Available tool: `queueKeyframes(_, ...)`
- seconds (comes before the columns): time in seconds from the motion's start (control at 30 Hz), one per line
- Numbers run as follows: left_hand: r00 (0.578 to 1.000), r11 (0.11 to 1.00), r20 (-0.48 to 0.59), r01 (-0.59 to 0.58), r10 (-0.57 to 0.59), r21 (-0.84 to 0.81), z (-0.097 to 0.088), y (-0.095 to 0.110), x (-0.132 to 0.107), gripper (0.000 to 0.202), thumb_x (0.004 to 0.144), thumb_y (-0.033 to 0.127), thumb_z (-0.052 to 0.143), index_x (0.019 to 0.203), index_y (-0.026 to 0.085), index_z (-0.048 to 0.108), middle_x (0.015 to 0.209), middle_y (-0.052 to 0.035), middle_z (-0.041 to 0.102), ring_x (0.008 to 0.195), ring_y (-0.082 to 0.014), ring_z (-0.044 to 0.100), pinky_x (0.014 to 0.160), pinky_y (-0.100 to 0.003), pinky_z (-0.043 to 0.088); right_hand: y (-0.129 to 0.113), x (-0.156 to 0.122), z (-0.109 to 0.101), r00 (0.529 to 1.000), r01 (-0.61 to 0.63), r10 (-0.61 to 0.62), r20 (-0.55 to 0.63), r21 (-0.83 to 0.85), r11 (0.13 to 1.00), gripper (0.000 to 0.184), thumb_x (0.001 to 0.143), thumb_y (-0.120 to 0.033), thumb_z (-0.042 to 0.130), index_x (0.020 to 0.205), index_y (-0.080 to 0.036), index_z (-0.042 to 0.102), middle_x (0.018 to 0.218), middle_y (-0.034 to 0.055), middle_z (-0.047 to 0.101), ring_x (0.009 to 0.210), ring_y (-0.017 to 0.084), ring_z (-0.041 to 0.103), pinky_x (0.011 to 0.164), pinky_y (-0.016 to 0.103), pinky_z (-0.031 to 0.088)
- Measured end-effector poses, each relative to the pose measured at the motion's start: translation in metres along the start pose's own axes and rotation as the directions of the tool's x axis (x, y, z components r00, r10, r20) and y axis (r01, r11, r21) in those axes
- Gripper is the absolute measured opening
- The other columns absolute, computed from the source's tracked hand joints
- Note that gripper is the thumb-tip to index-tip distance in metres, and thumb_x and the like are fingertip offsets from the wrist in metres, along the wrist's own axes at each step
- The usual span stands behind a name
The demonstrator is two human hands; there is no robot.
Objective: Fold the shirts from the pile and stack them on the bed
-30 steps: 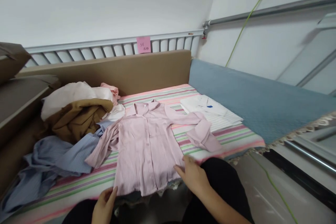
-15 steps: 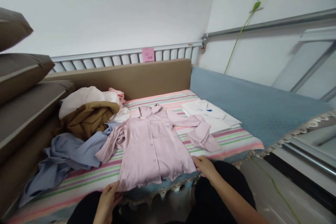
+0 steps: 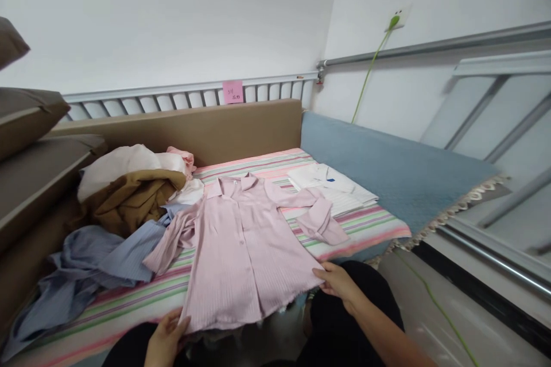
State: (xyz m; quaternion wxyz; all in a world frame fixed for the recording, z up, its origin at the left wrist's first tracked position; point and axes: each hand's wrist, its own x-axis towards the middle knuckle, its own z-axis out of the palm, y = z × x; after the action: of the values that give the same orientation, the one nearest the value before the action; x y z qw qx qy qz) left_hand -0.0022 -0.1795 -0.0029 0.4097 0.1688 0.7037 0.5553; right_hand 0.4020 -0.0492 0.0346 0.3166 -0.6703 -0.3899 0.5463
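A pink button-up shirt (image 3: 241, 246) lies face up on the striped bed sheet (image 3: 370, 223), collar toward the wall and sleeves spread. My left hand (image 3: 166, 338) pinches the hem's left corner at the bed's near edge. My right hand (image 3: 340, 282) grips the hem's right corner. Both hands hold the hem taut over the edge.
A heap of clothes lies at the left: a brown garment (image 3: 129, 198), a cream one (image 3: 116, 160) and a blue shirt (image 3: 90, 258). A folded white shirt (image 3: 333, 186) lies at the back right. A blue blanket (image 3: 387, 166) covers the right side. Brown cushions (image 3: 30, 126) are stacked at far left.
Both hands have taken hold of the shirt's hem corners and pulled it toward me; the right hand shifted from the shirt's lower front to the right corner. The camera view swung slightly.
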Motion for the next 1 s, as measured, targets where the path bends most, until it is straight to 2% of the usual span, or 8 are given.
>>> queueKeyframes(0.23,0.99,0.958,0.072,-0.135,0.121,0.252,0.003,-0.008,-0.001,0.044,0.048,0.04,0.069,0.083,0.016,0.06,0.058,-0.004,0.064,0.055,-0.0232,0.061,0.05,-0.03,0.045,0.013,0.001,0.003,0.999,-0.001,-0.007,-0.036,-0.197,0.98,0.014,0.071,-0.017,0.058,0.06,-0.018,0.048,0.044,-0.0051,0.048,0.04,0.006,0.047,0.04,0.015,0.033)
queueKeyframes(0.43,0.973,0.914,0.228,-0.129,0.041,0.384,-0.005,-0.012,-0.002,0.033,0.05,0.034,0.066,0.078,0.017,0.064,0.06,-0.0037,0.064,0.058,-0.0242,0.061,0.052,-0.03,0.046,0.017,-0.004,-0.014,1.0,-0.012,0.014,0.0,-0.444,0.896,0.022,0.072,-0.012,0.054,0.054,-0.019,0.043,0.038,-0.0033,0.046,0.037,0.011,0.047,0.041,0.022,0.037)
queueKeyframes(0.53,0.969,0.831,0.245,-0.162,0.032,0.532,-0.007,-0.009,0.007,0.029,0.047,0.035,0.066,0.071,0.019,0.063,0.058,-0.0041,0.063,0.063,-0.0277,0.063,0.058,-0.033,0.049,0.006,-0.006,-0.019,0.996,0.067,-0.089,-0.01,-0.577,0.814,0.022,0.069,-0.009,0.055,0.051,-0.018,0.046,0.046,0.0018,0.054,0.047,0.016,0.055,0.05,0.026,0.039)
queueKeyframes(0.6,0.971,0.779,0.186,-0.231,0.148,0.584,-0.006,0.002,0.017,0.033,0.049,0.042,0.065,0.074,0.02,0.062,0.064,-0.006,0.066,0.07,-0.03,0.065,0.065,-0.035,0.05,-0.01,-0.004,-0.016,0.976,0.161,-0.217,-0.009,-0.642,0.75,0.019,0.071,-0.01,0.053,0.053,-0.018,0.052,0.061,0.0049,0.061,0.064,0.019,0.06,0.061,0.028,0.041)
queueKeyframes(0.7,0.93,0.758,0.097,-0.346,0.354,0.553,0.004,0.033,0.034,0.039,0.055,0.049,0.06,0.083,0.02,0.061,0.081,-0.0095,0.069,0.083,-0.0314,0.065,0.072,-0.038,0.051,-0.041,0.006,0.001,0.931,0.276,-0.363,0.023,-0.696,0.663,0.016,0.079,-0.017,0.05,0.068,-0.019,0.062,0.081,0.0052,0.067,0.085,0.019,0.06,0.076,0.027,0.04)
queueKeyframes(0.73,0.922,0.766,0.078,-0.359,0.378,0.534,0.01,0.045,0.039,0.039,0.056,0.047,0.059,0.083,0.02,0.06,0.084,-0.0108,0.069,0.087,-0.0319,0.064,0.074,-0.038,0.05,-0.051,0.012,0.009,0.919,0.3,-0.394,0.034,-0.707,0.64,0.016,0.081,-0.018,0.049,0.075,-0.02,0.064,0.088,0.0052,0.068,0.09,0.018,0.06,0.079,0.026,0.039)
queueKeyframes(0.87,0.95,0.836,0.032,-0.289,0.311,0.467,0.04,0.079,0.06,0.027,0.062,0.038,0.057,0.078,0.016,0.061,0.081,-0.0123,0.068,0.082,-0.0283,0.064,0.072,-0.037,0.05,-0.081,0.042,0.042,0.896,0.298,-0.445,0.006,-0.752,0.588,0.025,0.085,-0.023,0.046,0.103,-0.017,0.063,0.107,0.0105,0.065,0.102,0.02,0.057,0.084,0.027,0.038)
queueKeyframes(1.0,0.973,0.876,0.0,-0.21,0.233,0.434,0.062,0.084,0.084,0.027,0.073,0.038,0.057,0.074,0.011,0.062,0.062,-0.0063,0.064,0.058,-0.0193,0.062,0.058,-0.031,0.049,-0.093,0.067,0.062,0.916,0.21,-0.397,-0.053,-0.781,0.588,0.029,0.083,-0.03,0.05,0.103,-0.014,0.063,0.107,0.0159,0.064,0.1,0.026,0.058,0.08,0.033,0.041)
